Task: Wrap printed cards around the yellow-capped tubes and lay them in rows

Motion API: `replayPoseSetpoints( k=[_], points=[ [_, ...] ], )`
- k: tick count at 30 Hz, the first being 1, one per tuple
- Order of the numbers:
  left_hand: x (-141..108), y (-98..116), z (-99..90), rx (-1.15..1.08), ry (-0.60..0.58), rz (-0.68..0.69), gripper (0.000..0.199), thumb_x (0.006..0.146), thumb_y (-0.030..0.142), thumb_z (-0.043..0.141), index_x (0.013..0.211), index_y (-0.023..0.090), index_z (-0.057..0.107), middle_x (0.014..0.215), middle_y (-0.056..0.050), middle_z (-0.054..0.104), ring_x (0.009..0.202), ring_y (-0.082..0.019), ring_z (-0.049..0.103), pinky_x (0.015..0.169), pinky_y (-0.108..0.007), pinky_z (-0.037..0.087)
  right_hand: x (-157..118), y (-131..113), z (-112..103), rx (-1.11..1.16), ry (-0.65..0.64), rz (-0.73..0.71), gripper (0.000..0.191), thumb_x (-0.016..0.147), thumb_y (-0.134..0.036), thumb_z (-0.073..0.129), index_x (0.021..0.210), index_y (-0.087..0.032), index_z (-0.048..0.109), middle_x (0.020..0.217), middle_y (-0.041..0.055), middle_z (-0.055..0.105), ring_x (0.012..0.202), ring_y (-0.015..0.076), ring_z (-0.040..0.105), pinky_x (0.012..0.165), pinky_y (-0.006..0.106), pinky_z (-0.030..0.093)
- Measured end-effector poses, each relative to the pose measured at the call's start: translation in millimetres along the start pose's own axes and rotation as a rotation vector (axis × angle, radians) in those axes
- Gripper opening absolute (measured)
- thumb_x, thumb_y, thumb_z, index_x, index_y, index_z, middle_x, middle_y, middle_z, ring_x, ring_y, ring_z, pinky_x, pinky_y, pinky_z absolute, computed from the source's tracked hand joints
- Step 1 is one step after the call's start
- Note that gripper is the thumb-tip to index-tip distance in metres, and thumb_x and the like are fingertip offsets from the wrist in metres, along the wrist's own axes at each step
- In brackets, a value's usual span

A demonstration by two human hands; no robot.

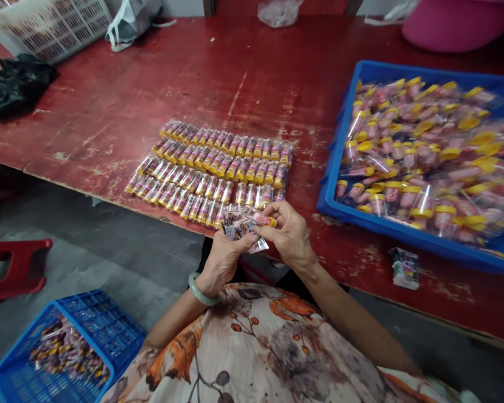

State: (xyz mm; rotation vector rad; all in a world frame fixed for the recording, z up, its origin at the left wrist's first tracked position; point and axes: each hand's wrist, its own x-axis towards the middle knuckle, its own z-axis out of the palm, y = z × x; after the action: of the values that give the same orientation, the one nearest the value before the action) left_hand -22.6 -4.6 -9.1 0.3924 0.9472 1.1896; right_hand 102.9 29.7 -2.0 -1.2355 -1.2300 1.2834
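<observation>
My left hand (227, 254), with a pale green bangle at the wrist, is closed on clear printed wrappers (238, 224) at the table's front edge. Beside it, my right hand (292, 235) pinches a small pink tube with a yellow cap (264, 219), which lies against the wrappers. Just beyond both hands, rows of wrapped tubes with yellow ends (222, 159) lie side by side on the red table (185, 73). To the right, a blue tray (330, 187) holds a heap of loose pink tubes with yellow caps.
A small dark packet (404, 268) lies below the blue tray. At the back are a white crate (63, 31), a black plastic bag (17, 84), a clear bag (279, 12) and a pink tub (457, 25). A blue basket (109, 336) and red stool (14, 268) stand on the floor.
</observation>
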Motion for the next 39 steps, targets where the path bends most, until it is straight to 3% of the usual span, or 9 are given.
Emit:
replayPoseSetpoints(
  k=[4,16,23,27,32,39],
  points=[
    [0.1,0.4,-7.2,-0.037,0.017,0.019,0.038,0.053,0.015,0.088,0.088,0.014,0.073,0.084,-0.002,0.074,0.075,-0.013,0.066,0.078,-0.026,0.051,-1.8,-0.3,5.1,0.009,-0.048,0.009,0.027,0.063,-0.028,0.073,0.076,-0.021,0.051,0.065,-0.0043,0.057,0.056,0.0106,0.053,0.049,0.022,0.042],
    [-1.5,0.6,-3.7,0.0,0.014,0.012,0.037,0.053,0.016,0.088,0.088,0.013,0.074,0.084,-0.003,0.074,0.073,-0.014,0.065,0.076,-0.028,0.052,-14.4,-2.4,6.9,0.0,0.128,-0.028,0.025,0.064,-0.024,0.074,0.08,-0.021,0.056,0.067,-0.0034,0.062,0.056,0.0114,0.058,0.049,0.022,0.047],
    [-3.8,1.5,-4.1,0.026,-0.004,0.042,0.036,0.053,0.014,0.088,0.086,0.014,0.074,0.083,-0.003,0.075,0.072,-0.014,0.066,0.075,-0.027,0.052,-16.4,-4.3,0.8,0.025,0.092,-0.024,0.026,0.061,-0.024,0.076,0.079,-0.019,0.058,0.067,-0.0034,0.062,0.055,0.0103,0.058,0.048,0.02,0.047],
    [-7.8,1.8,-1.1,0.022,-0.027,0.062,0.035,0.054,0.015,0.088,0.086,0.014,0.073,0.086,-0.003,0.074,0.075,-0.014,0.066,0.078,-0.028,0.052,-17.2,0.0,4.0,0.117,0.123,-0.009,0.028,0.06,-0.023,0.077,0.079,-0.02,0.057,0.063,-0.005,0.06,0.049,0.0091,0.054,0.044,0.02,0.044],
    [-12.8,6.0,4.4,0.02,0.011,0.034,0.041,0.061,0.021,0.085,0.099,0.014,0.07,0.096,-0.006,0.074,0.081,-0.019,0.069,0.08,-0.035,0.054,-18.2,9.0,5.0,0.227,0.196,-0.013,0.029,0.059,-0.02,0.077,0.081,-0.02,0.059,0.069,-0.0036,0.065,0.058,0.0103,0.06,0.051,0.02,0.047],
    [-10.2,0.4,6.0,0.062,0.025,0.124,0.036,0.061,0.014,0.084,0.095,0.015,0.072,0.094,-0.004,0.075,0.083,-0.016,0.068,0.084,-0.031,0.053,-21.6,10.1,-1.5,0.304,0.164,0.031,0.031,0.058,-0.023,0.079,0.081,-0.019,0.059,0.067,-0.0034,0.065,0.054,0.0101,0.057,0.048,0.021,0.045]
  ],
)
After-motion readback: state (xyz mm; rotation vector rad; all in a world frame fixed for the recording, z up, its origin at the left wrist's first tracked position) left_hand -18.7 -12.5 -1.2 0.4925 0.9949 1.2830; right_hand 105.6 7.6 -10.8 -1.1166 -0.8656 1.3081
